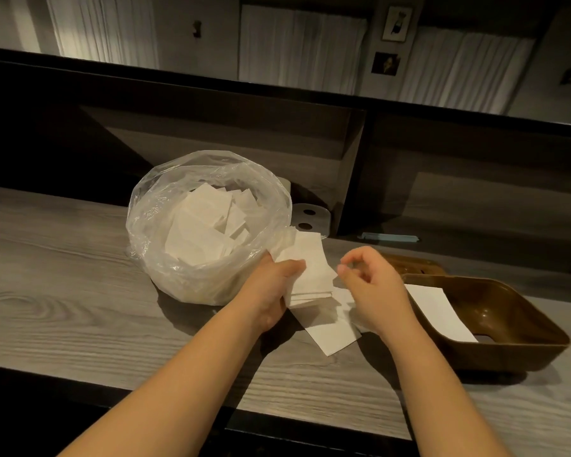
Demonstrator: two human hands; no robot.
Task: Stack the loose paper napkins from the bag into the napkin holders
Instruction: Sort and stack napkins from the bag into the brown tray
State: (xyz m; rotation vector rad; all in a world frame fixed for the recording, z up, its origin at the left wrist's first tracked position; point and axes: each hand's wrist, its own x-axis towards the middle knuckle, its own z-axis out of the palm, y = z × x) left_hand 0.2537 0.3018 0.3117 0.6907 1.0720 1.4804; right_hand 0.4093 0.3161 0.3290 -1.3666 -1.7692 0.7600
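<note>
A clear plastic bag (165, 225) stands open on the wooden counter, with several loose white napkins (208, 222) inside. Just right of the bag, my left hand (277, 285) grips a small stack of napkins (313, 268). More napkins (333, 331) lie flat on the counter under that stack. My right hand (366, 278) hovers beside the stack with its fingers loosely curled and nothing in them. A brown napkin holder (521, 344) sits to the right with a white napkin (439, 311) lying in it.
A second brown holder (416, 262) shows behind my right hand. A grey bracket with two holes (310, 219) stands behind the bag. The counter (63, 275) has a raised dark back wall and a front edge near my forearms.
</note>
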